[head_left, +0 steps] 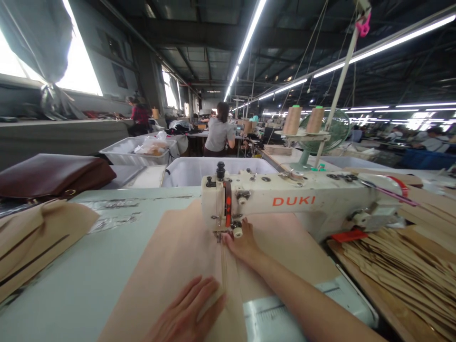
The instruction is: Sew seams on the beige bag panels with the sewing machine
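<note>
Tan fabric [174, 249] lies spread on the pale green desk [103, 251], running beneath the presser foot [218, 236] of a white sewing machine [263, 202] marked DUKI. Near, the left hand [190, 311] rests flat on it, fingers narrowly spaced; farther off, the right hand [245, 244] sits just right of the foot, its fingers' grip impossible to tell. Stacked tan pieces [395, 275] lie at right.
</note>
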Tool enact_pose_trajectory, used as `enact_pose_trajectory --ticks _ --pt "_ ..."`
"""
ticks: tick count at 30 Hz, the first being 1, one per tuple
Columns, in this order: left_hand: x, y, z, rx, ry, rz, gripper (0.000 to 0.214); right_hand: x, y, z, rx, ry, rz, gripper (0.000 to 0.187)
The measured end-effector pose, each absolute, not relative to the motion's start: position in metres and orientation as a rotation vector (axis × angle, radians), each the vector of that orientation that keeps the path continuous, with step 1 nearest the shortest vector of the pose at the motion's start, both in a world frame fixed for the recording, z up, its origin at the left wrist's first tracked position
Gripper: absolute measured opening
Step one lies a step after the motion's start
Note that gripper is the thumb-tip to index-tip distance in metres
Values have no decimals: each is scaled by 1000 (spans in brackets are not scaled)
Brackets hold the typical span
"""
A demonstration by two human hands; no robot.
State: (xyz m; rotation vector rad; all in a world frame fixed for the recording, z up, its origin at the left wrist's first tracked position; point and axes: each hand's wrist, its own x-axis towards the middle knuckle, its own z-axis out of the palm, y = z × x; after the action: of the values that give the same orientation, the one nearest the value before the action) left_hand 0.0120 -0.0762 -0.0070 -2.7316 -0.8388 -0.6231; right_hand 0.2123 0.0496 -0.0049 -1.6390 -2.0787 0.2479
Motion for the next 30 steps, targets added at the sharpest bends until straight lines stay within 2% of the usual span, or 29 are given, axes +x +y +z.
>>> enact_pose_trajectory --ticks 3,10,17,23,26,30 --pt "11 -68 -15 -2679 -787 -576 45 220 31 -1 -1506 -2177 232 18" --pt "17 -53 0 -2737 -852 -608 52 234 17 -2 -1305 -2187 216 34" --pt "21 -42 23 -2787 -926 -681 73 233 19 -7 -1282 -2155 232 38" --pt "9 -19 12 -2776 -936 -529 86 230 19 -7 -1296 -2118 219 36" --pt "9 -11 9 -2828 -996 -508 86 229 18 -6 -1300 -2098 220 34" --pt "18 -19 13 -2846 -1060 -553 75 230 17 -4 -1306 -2107 257 32"
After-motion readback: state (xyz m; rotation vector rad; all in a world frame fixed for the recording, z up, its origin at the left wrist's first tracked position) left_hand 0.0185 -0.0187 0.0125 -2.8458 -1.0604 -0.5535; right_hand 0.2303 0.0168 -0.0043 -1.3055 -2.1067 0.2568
